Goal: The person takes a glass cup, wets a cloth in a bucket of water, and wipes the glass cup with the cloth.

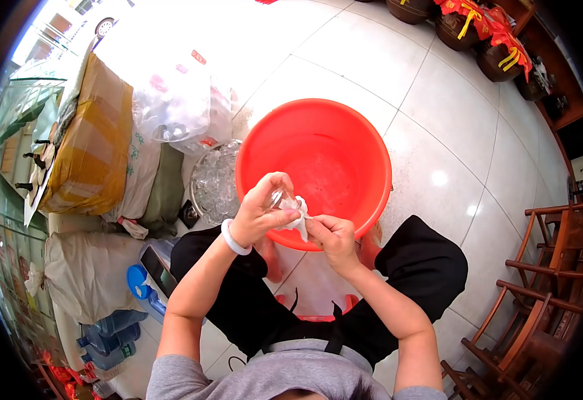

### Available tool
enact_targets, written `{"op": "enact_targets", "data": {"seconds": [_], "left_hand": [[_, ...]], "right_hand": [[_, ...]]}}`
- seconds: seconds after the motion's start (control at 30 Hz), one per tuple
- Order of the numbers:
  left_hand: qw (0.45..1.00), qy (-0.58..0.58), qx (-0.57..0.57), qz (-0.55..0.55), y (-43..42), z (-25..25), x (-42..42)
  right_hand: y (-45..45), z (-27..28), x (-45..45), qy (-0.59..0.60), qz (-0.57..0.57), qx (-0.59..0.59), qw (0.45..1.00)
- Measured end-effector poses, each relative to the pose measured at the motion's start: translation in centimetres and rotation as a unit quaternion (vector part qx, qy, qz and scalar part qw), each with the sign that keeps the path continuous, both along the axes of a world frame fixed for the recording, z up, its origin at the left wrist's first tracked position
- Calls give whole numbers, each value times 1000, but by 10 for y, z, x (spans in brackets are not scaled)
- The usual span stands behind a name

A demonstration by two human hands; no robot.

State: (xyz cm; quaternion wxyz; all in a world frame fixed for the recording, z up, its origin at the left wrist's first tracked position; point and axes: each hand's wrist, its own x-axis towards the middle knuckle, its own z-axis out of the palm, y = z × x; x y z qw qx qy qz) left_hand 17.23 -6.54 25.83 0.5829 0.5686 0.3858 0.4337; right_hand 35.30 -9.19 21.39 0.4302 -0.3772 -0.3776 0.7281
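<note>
My left hand point(265, 210), with a white bangle at the wrist, is wrapped round a small clear glass point(277, 198). A crumpled white tissue point(299, 217) lies against the glass, between my two hands. The fingers of my right hand point(333, 239) pinch the tissue's lower right side. Both hands are over the near rim of a large red basin point(325, 160), which stands on the floor between my legs. To the left of the basin, a round container point(217, 181) is full of clear glassware.
Clear plastic bags point(181, 110) stand behind the glassware. A taped cardboard box point(98, 137) and sacks point(91, 267) are at the left, with blue water bottles point(108, 340) below. Wooden chairs point(531, 300) stand at the right. Dark jars point(455, 30) line the top right.
</note>
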Motion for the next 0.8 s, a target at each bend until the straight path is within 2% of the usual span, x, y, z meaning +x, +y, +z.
{"op": "enact_targets", "data": {"seconds": [0.03, 0.17, 0.23, 0.27, 0.33, 0.47, 0.5, 0.53, 0.57, 0.63, 0.77, 0.8], "left_hand": [[1000, 0, 0, 0, 1, -1, -1], [999, 22, 27, -10, 2, -3, -5], [1000, 15, 19, -19, 1, -3, -5], [1000, 12, 19, -17, 1, -1, -4], [1000, 10, 18, -13, -1, -1, -4], [1000, -21, 5, -2, -2, 0, -1], [1000, -28, -1, 1, -2, 1, -1], [1000, -28, -2, 1, -1, 0, -1], [1000, -23, 7, 1, 0, 0, -1], [1000, -18, 16, 0, 0, -1, -2], [999, 16, 33, -12, 2, -4, -6], [999, 27, 42, -16, 2, -5, -6]], "right_hand": [[0, -1, 2, 40, 31, -56, 997], [4, -2, 3, 105, 68, -74, 989], [6, 6, 3, -70, 8, 101, 992], [9, 5, 3, -70, 8, 100, 992], [14, 0, 5, -151, -47, 301, 940], [7, 3, -1, -132, -76, 281, 947], [4, 5, -1, -69, -42, 144, 986], [2, 6, -1, -3, -7, 2, 1000], [1, 6, -1, -3, -6, 2, 1000], [0, 6, 2, 91, 54, -104, 989], [0, 4, -1, 20, 15, -21, 999], [3, 4, -1, -59, -13, 103, 993]]}}
